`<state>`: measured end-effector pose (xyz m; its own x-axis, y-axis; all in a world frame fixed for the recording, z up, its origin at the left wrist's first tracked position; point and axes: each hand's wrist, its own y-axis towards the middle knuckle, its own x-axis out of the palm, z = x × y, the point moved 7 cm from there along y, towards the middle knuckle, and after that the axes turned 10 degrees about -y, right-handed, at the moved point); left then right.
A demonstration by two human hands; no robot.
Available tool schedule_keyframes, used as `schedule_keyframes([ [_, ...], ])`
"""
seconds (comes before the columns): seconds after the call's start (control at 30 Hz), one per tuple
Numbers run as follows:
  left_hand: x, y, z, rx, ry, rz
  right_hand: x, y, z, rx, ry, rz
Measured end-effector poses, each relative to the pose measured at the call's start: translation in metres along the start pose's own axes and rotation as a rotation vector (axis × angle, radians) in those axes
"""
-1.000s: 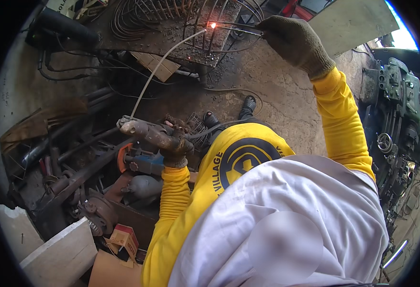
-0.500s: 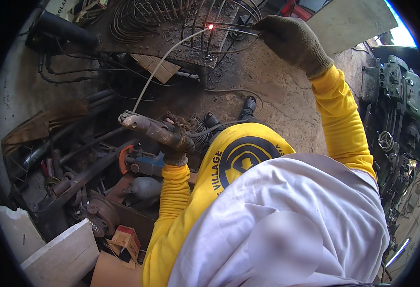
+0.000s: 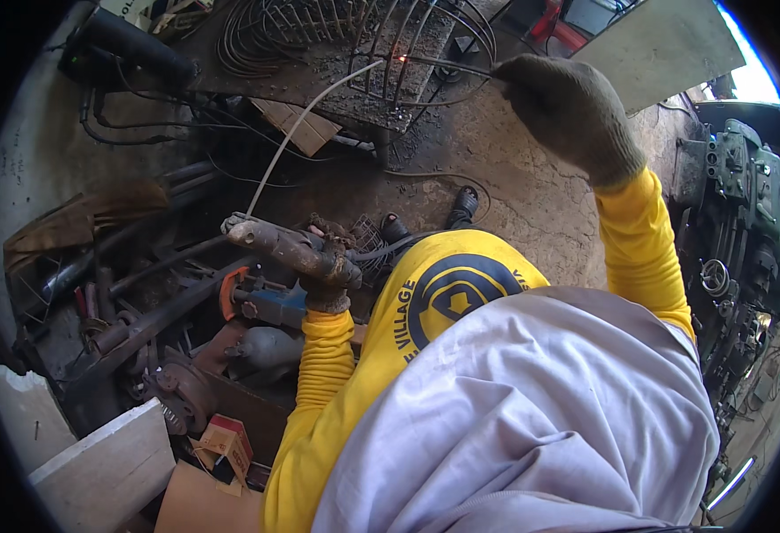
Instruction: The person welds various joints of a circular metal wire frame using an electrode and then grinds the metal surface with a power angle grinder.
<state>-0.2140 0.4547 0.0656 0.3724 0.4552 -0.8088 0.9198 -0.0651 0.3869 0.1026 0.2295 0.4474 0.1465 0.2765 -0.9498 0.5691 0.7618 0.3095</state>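
Diagonally, up and rightward from the holder (image 3: 288, 249) our left hand (image 3: 323, 291) gripped left of centre, the bowed electrode (image 3: 328, 90) pointed; at upper right, our right hand's (image 3: 572, 111) fingers pinched a dark rod (image 3: 452, 65) pointing left, nearly level.

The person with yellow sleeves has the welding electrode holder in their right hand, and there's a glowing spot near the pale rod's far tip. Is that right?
Not quite: the head view shows the welding electrode holder in the left hand, not the right hand. The yellow sleeves and the glowing spot near the far tip of the pale welding rod are correct.
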Motion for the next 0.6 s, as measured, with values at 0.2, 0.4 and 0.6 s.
schedule_keyframes([
  [0.2, -0.019, 0.026, -0.03, -0.474, -1.078, -0.013, 0.001, -0.01, -0.024, 0.024, -0.088, -0.048],
  [0.4, 0.002, 0.011, -0.027, -0.605, -1.41, 0.068, 0.004, 0.001, -0.05, 0.034, -0.248, -0.108],
  [0.6, 0.041, -0.024, -0.018, -0.818, -1.404, -0.234, 0.015, 0.007, -0.058, 0.018, -0.319, -0.177],
])
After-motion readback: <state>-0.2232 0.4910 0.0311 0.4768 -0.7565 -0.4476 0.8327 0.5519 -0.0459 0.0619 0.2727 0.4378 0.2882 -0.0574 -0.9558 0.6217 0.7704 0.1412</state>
